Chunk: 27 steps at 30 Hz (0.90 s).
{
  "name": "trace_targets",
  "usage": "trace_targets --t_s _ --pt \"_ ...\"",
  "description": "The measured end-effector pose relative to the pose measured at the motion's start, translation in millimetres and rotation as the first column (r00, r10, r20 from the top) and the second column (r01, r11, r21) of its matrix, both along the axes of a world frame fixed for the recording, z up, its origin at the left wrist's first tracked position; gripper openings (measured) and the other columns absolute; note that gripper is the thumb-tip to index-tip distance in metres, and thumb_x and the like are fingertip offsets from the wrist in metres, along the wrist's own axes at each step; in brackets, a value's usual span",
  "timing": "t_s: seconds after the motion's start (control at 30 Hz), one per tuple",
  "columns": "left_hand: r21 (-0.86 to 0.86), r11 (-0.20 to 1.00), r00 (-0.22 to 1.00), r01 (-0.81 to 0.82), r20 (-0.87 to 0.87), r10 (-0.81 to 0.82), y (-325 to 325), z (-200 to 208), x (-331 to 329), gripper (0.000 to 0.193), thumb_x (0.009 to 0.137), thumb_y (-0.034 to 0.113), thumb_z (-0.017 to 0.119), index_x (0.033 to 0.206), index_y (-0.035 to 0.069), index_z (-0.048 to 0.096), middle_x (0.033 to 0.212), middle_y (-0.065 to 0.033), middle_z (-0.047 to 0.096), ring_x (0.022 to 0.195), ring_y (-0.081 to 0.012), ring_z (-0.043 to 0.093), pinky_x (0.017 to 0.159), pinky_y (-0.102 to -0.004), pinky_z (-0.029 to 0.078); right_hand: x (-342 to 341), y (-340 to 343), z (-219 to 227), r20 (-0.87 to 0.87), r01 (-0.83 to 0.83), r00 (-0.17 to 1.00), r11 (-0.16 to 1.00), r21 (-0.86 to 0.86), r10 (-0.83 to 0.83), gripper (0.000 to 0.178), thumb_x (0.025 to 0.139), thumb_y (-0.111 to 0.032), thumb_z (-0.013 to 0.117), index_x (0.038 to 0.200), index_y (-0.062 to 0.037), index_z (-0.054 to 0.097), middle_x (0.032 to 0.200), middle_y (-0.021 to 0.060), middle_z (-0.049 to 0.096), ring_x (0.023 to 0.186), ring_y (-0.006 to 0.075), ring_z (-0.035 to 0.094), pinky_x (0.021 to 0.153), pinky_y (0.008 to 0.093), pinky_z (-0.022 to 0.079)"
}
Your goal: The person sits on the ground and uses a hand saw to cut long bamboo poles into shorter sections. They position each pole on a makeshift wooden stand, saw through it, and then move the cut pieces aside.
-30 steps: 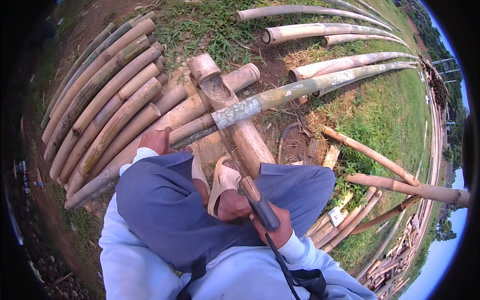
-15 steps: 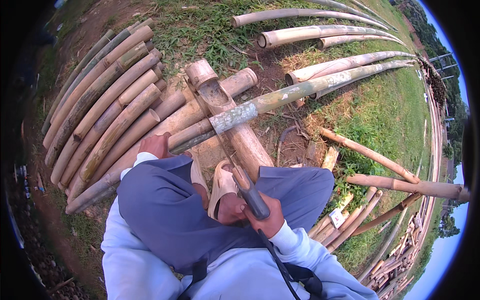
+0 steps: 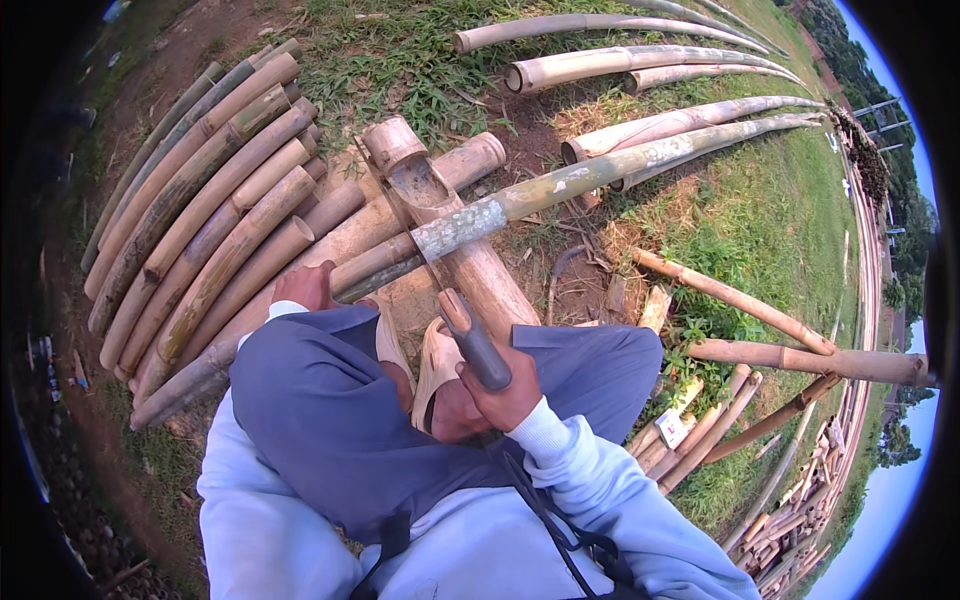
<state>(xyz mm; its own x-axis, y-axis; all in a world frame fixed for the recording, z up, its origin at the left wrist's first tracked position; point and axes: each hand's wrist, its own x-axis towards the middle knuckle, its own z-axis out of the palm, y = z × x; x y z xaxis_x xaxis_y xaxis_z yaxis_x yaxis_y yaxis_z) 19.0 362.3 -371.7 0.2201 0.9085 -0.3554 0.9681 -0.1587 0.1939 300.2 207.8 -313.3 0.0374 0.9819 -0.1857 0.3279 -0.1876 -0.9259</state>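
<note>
My right hand [image 3: 503,388] is closed around the dark grip of a hand saw [image 3: 470,338]. Its long thin blade runs away from me across a bamboo pole [image 3: 560,188], beside a ring-like edge where the pale mottled part begins. How deep the cut goes, I cannot tell. The pole lies across a notched bamboo support [image 3: 488,278] that slants up from between my feet. My left hand [image 3: 308,287] is closed on the pole's near left end, next to my left knee; its fingers are partly hidden.
Cut bamboo lengths [image 3: 200,200] lie stacked at the left. Long poles [image 3: 640,65] stretch over the grass at the far right. A bamboo frame [image 3: 800,362] stands at the right, with split pieces [image 3: 700,440] below it and a heap of offcuts [image 3: 800,510] beyond.
My right hand has pushed the saw away from me, so its handle is closer to the pole and the blade tip reaches farther past it. My left hand keeps its grip.
</note>
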Motion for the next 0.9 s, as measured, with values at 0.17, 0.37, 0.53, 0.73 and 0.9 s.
trace_targets --t_s 0.17,0.37,0.53,0.73,0.9 --pt "-0.118 0.99 0.995 -0.071 -0.083 0.061 -3 -3 -11 0.105 0.06 0.082 0.075 0.122 -0.002 0.068 0.094 -0.0242 0.074 0.094 -0.0393 0.073 0.088 -0.045 0.056 41 -91 63 0.042 -0.067 0.996 0.982 -0.177 0.076 0.036 0.087 0.0 0.071 0.123 -0.001 0.069 0.084 0.0106 0.073 0.083 0.0102 0.069 0.074 0.0285 0.054" --pt "-0.045 0.998 0.999 0.043 -0.007 -0.043 6 4 8 0.09 0.069 0.076 0.073 0.114 -0.002 0.067 0.087 -0.0238 0.073 0.09 -0.0408 0.073 0.084 -0.0484 0.056 -2 30 -40 0.016 0.005 1.0 0.997 0.079 -0.007 0.018 0.085 -0.009 0.071 0.099 0.002 0.066 0.075 0.0213 0.064 0.066 0.0287 0.066 0.065 0.0395 0.051" --pt "-0.011 1.0 1.0 0.007 -0.004 -0.007 5 2 -9 0.085 0.07 0.074 0.074 0.109 -0.002 0.067 0.088 -0.0243 0.073 0.09 -0.041 0.072 0.084 -0.0486 0.055 -1 -14 7 0.018 -0.051 0.998 0.997 -0.06 0.053 0.031 0.087 -0.003 0.072 0.117 0.0017 0.068 0.086 0.0092 0.071 0.076 0.0129 0.064 0.073 0.0312 0.053" --pt "-0.035 0.999 1.0 -0.009 -0.011 0.008 -6 -5 -9 0.083 0.071 0.073 0.074 0.106 -0.002 0.067 0.086 -0.0245 0.073 0.088 -0.0409 0.072 0.084 -0.0488 0.055 42 -86 62 0.036 -0.073 0.996 0.984 -0.164 0.08 0.028 0.086 0.0 0.072 0.114 -0.0013 0.071 0.083 0.0117 0.073 0.074 0.0203 0.075 0.07 0.0297 0.055" --pt "-0.015 0.999 0.999 0.034 0.021 -0.033 2 1 9 0.084 0.07 0.074 0.073 0.105 -0.002 0.067 0.086 -0.0244 0.073 0.088 -0.0418 0.072 0.084 -0.0484 0.055 -5 29 -38 -0.003 0.026 1.0 0.989 0.143 -0.026 0.013 0.085 -0.005 0.071 0.095 0.0007 0.067 0.074 0.0178 0.065 0.061 0.028 0.064 0.064 0.0373 0.052"
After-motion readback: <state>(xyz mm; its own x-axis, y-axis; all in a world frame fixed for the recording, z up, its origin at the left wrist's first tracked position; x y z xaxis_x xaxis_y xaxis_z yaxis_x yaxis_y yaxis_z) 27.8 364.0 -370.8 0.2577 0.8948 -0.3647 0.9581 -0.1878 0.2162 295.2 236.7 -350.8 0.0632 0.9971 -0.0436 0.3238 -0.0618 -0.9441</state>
